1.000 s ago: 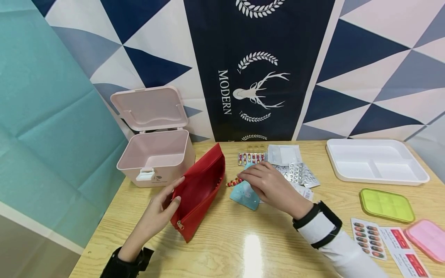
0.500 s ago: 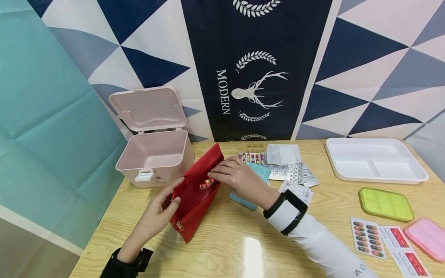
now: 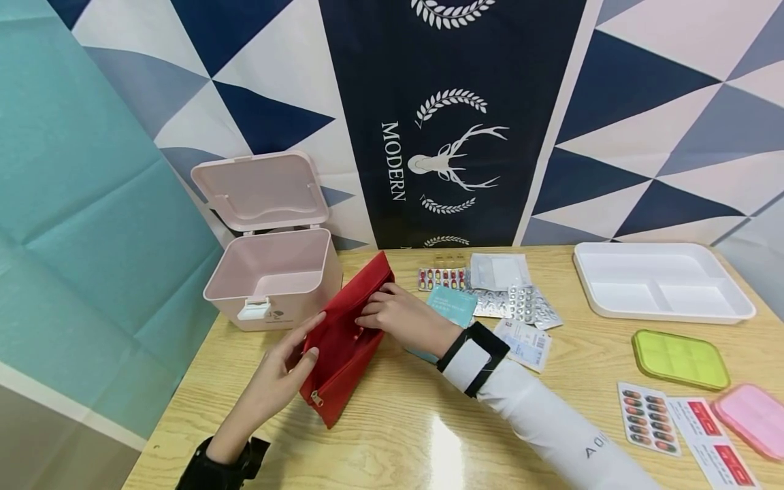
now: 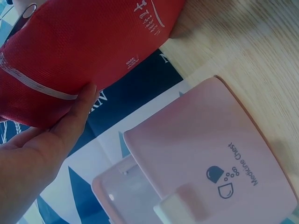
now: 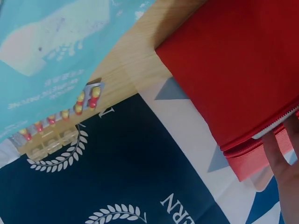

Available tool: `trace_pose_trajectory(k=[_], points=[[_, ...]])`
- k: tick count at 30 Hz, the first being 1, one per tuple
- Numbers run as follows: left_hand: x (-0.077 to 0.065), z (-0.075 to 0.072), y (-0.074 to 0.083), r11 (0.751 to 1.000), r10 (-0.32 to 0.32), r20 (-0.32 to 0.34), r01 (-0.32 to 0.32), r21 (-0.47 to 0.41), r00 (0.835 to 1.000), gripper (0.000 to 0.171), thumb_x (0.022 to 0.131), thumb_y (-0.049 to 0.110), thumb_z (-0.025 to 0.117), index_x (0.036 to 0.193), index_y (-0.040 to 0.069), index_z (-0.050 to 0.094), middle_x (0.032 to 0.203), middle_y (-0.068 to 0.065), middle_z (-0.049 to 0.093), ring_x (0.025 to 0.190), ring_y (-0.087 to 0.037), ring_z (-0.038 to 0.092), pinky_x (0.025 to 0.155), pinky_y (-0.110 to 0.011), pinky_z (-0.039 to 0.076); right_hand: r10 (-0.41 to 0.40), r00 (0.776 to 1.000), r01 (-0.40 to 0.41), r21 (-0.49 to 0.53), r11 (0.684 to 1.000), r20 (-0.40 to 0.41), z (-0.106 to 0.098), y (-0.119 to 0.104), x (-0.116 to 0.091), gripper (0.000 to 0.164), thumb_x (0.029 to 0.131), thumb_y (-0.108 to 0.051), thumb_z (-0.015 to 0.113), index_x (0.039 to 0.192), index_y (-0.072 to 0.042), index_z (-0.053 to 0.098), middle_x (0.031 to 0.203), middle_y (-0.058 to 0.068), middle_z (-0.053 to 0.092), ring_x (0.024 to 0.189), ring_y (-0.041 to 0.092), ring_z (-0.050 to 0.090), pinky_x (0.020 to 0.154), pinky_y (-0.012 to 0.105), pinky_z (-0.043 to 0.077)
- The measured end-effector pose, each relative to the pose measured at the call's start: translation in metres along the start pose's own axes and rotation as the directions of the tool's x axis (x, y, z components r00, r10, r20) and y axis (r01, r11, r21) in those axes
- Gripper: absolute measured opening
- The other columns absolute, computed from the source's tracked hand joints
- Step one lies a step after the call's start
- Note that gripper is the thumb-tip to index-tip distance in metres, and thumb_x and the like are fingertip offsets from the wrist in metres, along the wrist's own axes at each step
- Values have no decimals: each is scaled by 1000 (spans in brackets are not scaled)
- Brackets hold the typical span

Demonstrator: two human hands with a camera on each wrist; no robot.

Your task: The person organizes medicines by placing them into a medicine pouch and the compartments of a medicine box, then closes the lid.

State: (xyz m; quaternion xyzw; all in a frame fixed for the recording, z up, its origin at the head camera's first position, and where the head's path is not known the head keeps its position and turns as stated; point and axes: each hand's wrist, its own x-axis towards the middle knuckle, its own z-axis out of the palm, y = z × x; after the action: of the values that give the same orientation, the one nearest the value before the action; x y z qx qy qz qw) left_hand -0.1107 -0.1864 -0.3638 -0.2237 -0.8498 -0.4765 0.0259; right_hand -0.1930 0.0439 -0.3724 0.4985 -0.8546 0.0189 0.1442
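Red pouch [image 3: 335, 347] stands tilted at the desk [image 3: 392, 429], mouth open, between the pink medicine chest [image 3: 309, 303] and the teal packet [image 3: 452, 305]. Left hand [image 3: 278, 381] pinches the near-left edge of the mouth, thumb inside, fingers outside. Right hand [image 3: 409, 320] has its bent fingers inside the mouth at the opposite edge; their opening and grip cannot be determined. Medicine chest lid [image 3: 263, 190] is raised. Capsule blister pack [image 3: 442, 278] lies behind the teal packet. White divided tray [image 3: 625, 275] lies well apart, at far right.
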Motion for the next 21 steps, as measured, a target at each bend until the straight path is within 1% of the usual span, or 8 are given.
trace_pose_trajectory(k=[5,14,18,21], points=[[0,0,1,1000,-2,9,2,0,1000,47,90,0,48,136,9,40,141,-18,39,122,-31,41,91,-54,43,-14,998,15,-9,1000,55,1,2,5,30,84,-6,59,108,-22,68,104,-4,70,103,15,55,96,38,42],[1,-1,1,1000,-11,15,11,-3,1000,48,91,1,48,136,11,40,140,-17,40,116,-32,47,86,-53,48,-9,990,11,-15,1000,138,2,3,3,29,84,-7,60,105,-24,70,101,-4,70,99,16,57,92,37,44],[0,-1,1,1000,-14,14,14,1,1000,47,91,1,48,136,11,40,140,-17,40,116,-31,47,86,-52,48,4,989,-7,22,1000,149,2,3,3,28,82,-6,62,104,-22,70,101,-3,71,99,16,58,91,37,45],[0,-1,1,1000,-15,15,15,3,1000,47,91,2,48,136,11,40,140,-17,40,115,-31,48,86,-52,48,10,991,-16,41,999,137,3,4,2,26,80,-7,65,102,-20,71,100,-2,71,97,16,58,89,37,46]])
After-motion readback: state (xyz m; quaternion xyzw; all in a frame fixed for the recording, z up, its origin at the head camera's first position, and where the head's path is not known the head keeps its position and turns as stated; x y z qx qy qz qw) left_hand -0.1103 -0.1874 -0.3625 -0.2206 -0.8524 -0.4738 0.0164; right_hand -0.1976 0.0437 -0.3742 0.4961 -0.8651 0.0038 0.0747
